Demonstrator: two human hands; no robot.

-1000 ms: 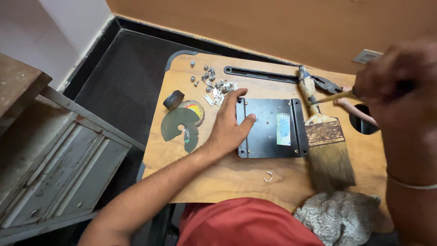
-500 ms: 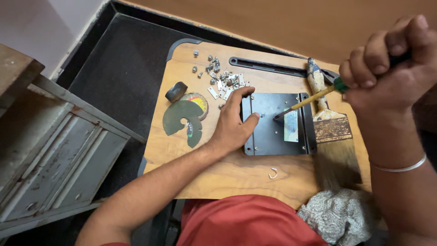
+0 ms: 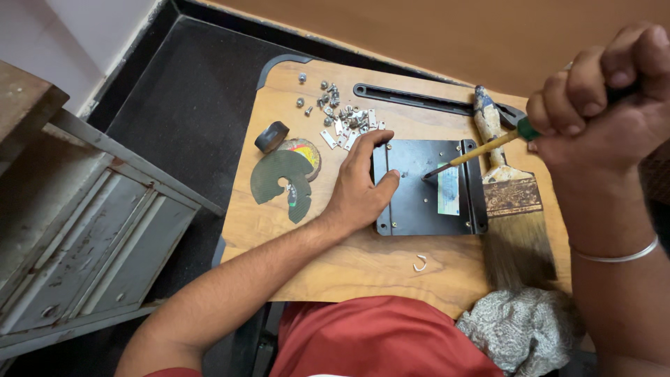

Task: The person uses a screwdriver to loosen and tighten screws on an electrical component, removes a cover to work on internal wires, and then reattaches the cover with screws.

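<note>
A black metal plate (image 3: 419,206) with raised side edges and a pale label lies on a small wooden board (image 3: 363,262). My left hand (image 3: 359,188) lies flat on the plate's left edge, fingers spread, pressing it down. My right hand (image 3: 604,105) is closed around the green handle of a screwdriver (image 3: 481,148). Its yellow shaft slants down to the left and the tip touches the plate near its middle.
A wide paintbrush (image 3: 513,209) lies right of the plate. Several small screws and metal bits (image 3: 342,115) are scattered at the board's far side, by a long black bar (image 3: 419,99). A broken green disc (image 3: 283,183), a small hook (image 3: 419,264), a rag (image 3: 520,328) and a grey metal frame (image 3: 84,230) are near.
My right hand has come in from the right edge and brought the screwdriver tip down onto the plate. My left hand has stayed on the plate.
</note>
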